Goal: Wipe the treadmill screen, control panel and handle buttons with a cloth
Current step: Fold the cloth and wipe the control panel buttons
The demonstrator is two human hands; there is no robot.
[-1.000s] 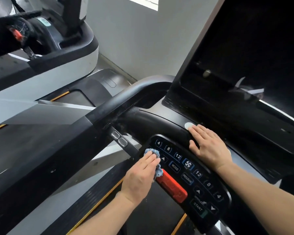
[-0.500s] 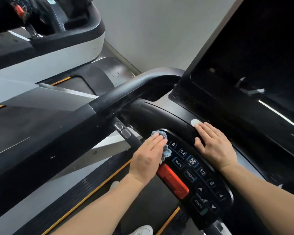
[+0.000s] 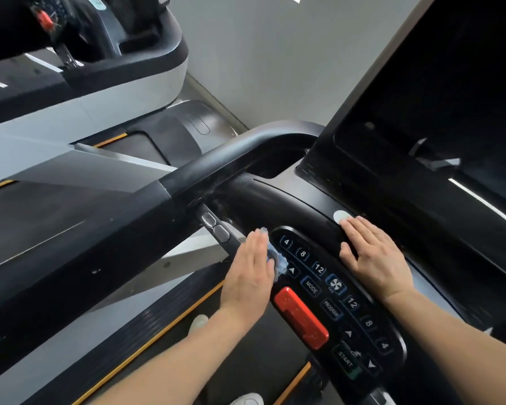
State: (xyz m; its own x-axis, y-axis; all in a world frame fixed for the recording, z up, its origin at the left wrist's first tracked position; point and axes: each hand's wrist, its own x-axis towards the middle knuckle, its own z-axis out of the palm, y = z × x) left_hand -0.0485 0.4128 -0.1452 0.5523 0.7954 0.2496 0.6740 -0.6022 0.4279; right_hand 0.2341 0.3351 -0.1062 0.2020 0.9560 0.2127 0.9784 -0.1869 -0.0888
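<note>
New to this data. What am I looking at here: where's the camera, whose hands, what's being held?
There is one view only, from a wide-angle camera worn on a person's head, looking forward and down, so the bare arms entering from the bottom are the wearer's own. No robot is involved.

The machine is a treadmill. The big dark slab at upper right is its screen. Below it sits the control panel, a black oval with number keys, MODE, PROGRAM and START buttons and a red stop button. Two small handle buttons sit on a bar to the left of it.

The left hand presses a small blue cloth flat against the panel's left end, fingers straight, cloth mostly hidden beneath them. The right hand rests flat on the console above the panel, holding nothing. A second treadmill stands at upper left.
</note>
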